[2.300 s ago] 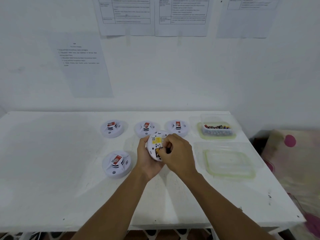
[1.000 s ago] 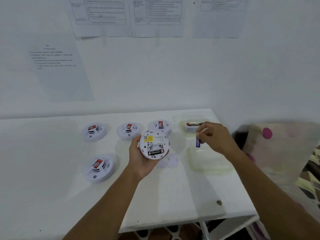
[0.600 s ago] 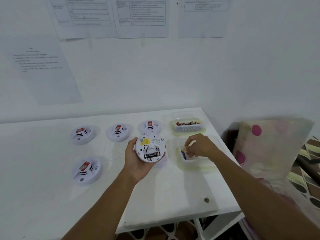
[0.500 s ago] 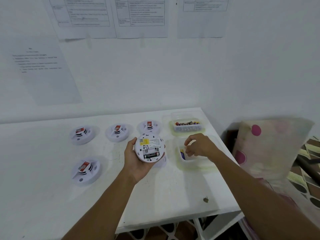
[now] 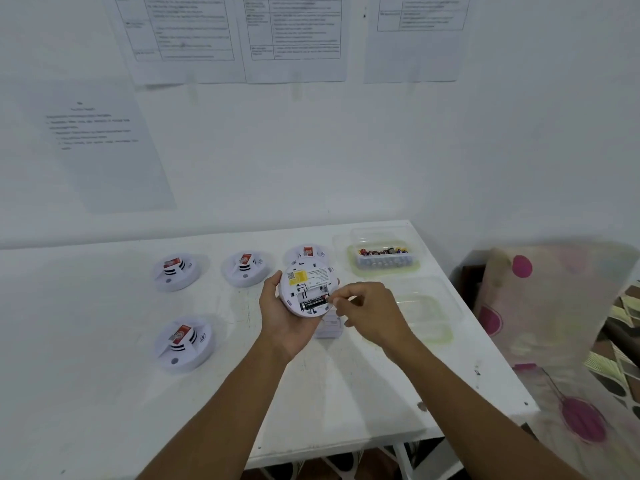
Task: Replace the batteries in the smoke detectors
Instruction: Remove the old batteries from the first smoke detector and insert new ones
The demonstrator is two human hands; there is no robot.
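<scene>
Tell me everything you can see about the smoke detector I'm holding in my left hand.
The smoke detector is a round white plastic disc, held above the table, back facing the camera. A yellow label sits near the top. Its battery bay is open: one black battery in the lower slot, upper slot empty. The left hand cups it from below-left; fingertips of the right hand are at the battery's right end.

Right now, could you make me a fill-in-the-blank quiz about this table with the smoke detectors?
1. The open detector lies in the person's ___ hand.
2. Its compartment holds ___ black battery.
3. ___ other detectors stand on the table.
4. The tub of batteries sits at the table's far ___ corner.
Missing words: left; one; four; right.
</scene>
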